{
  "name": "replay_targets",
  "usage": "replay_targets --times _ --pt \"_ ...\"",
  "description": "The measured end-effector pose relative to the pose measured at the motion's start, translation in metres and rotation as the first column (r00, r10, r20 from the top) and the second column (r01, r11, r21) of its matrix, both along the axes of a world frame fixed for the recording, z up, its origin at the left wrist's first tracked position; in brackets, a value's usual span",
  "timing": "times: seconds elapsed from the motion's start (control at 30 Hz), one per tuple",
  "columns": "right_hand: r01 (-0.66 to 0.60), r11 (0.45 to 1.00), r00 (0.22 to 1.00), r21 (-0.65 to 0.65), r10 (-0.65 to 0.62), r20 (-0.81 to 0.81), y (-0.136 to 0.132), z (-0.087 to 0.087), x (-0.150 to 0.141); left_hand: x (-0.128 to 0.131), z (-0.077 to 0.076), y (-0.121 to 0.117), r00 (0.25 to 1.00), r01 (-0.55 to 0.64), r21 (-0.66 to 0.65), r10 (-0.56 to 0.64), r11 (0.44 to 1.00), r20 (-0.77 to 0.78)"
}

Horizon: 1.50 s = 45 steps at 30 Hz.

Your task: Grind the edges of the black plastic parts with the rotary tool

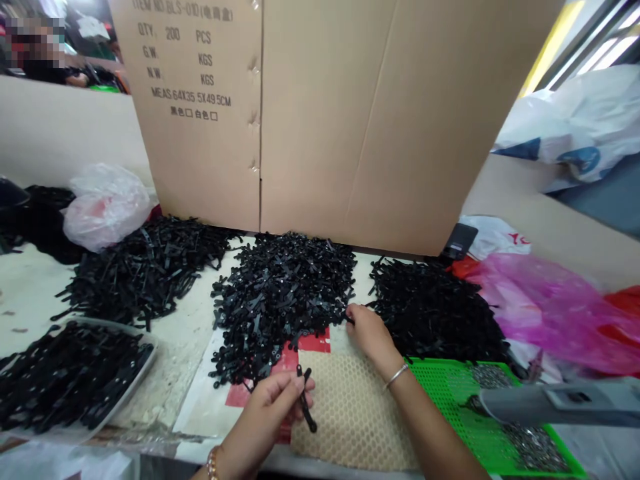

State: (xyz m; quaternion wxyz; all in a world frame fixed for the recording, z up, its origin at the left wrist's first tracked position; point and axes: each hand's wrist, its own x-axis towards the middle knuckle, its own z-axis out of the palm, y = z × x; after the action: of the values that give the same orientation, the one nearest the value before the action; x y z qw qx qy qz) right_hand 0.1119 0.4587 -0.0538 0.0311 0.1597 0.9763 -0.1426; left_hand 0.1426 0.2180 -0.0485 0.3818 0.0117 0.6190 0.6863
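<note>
My left hand [283, 400] pinches a slim black plastic strip with rounded ends [307, 403], over the edge of a honeycomb-textured mat [350, 407]; a second strip end seems to cross it. Farther forward, my right hand [371, 333] has its fingers closed at the right edge of the middle heap of black strips [285, 287]. A small dark piece shows at those fingertips, too little of it visible to make out fully. To the right of that hand lies another heap of black pieces [435, 307].
A third black heap [145, 267] and a filled clear tray [150, 353] are at left. A tall cardboard box [320, 133] stands behind. At right are a green basket [430, 380] with small metal parts, a grey arm-like tool [550, 403] and pink plastic [545, 313]. A person is at far left.
</note>
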Motion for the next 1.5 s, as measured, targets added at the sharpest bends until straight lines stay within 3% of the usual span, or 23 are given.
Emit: replay_targets --times 0.13,0.2,0.23,0.27,0.33,0.37,0.43,0.5,0.73,1.07,1.33,1.5 --pt "0.048 0.998 0.999 -0.041 -0.048 0.009 0.01 0.012 0.011 -0.004 0.004 0.002 0.999 0.018 -0.023 -0.019 1.0 -0.04" --pt "0.052 0.951 0.989 -0.304 -0.092 -0.118 0.008 0.016 0.018 -0.005 0.007 0.003 0.998 0.027 -0.025 -0.028 0.999 -0.049" --pt "0.006 0.865 0.978 -0.503 -0.109 -0.176 0.003 0.018 0.022 -0.005 0.008 0.004 0.998 0.035 -0.013 -0.036 0.999 -0.053" --pt "-0.048 0.742 0.968 -0.668 -0.13 -0.215 -0.004 0.019 0.026 -0.005 0.01 0.004 0.998 0.043 0.007 -0.042 0.999 -0.055" --pt "-0.107 0.501 0.962 -0.859 -0.168 -0.217 -0.025 0.022 0.036 -0.005 0.016 0.004 0.998 0.048 0.056 -0.045 0.997 -0.052" --pt "-0.112 0.413 0.964 -0.904 -0.174 -0.199 -0.037 0.023 0.041 -0.004 0.019 0.003 0.998 0.046 0.076 -0.042 0.996 -0.052" --pt "-0.107 0.304 0.97 -0.947 -0.177 -0.167 -0.059 0.027 0.047 -0.002 0.027 0.0 0.997 0.044 0.096 -0.038 0.994 -0.063" --pt "-0.111 0.248 0.972 -0.963 -0.175 -0.157 -0.075 0.03 0.05 0.001 0.034 -0.005 0.995 0.06 0.102 -0.052 0.993 -0.083" --pt "-0.162 0.198 0.97 -0.967 -0.15 -0.193 -0.083 0.034 0.054 0.006 0.038 -0.016 0.983 0.134 0.064 -0.124 0.989 -0.137" --pt "-0.152 0.118 0.976 -0.981 -0.137 -0.167 -0.08 0.031 0.064 0.008 0.04 -0.011 0.989 0.128 0.06 -0.123 0.99 -0.08" --pt "-0.127 -0.027 0.988 -0.991 -0.097 -0.124 -0.078 0.035 0.064 0.006 0.038 -0.009 0.99 0.136 0.094 -0.13 0.986 -0.062" --pt "-0.108 -0.015 0.994 -0.994 -0.037 -0.107 -0.074 0.036 0.064 0.003 0.037 -0.008 0.985 0.163 0.038 -0.16 0.986 -0.07"
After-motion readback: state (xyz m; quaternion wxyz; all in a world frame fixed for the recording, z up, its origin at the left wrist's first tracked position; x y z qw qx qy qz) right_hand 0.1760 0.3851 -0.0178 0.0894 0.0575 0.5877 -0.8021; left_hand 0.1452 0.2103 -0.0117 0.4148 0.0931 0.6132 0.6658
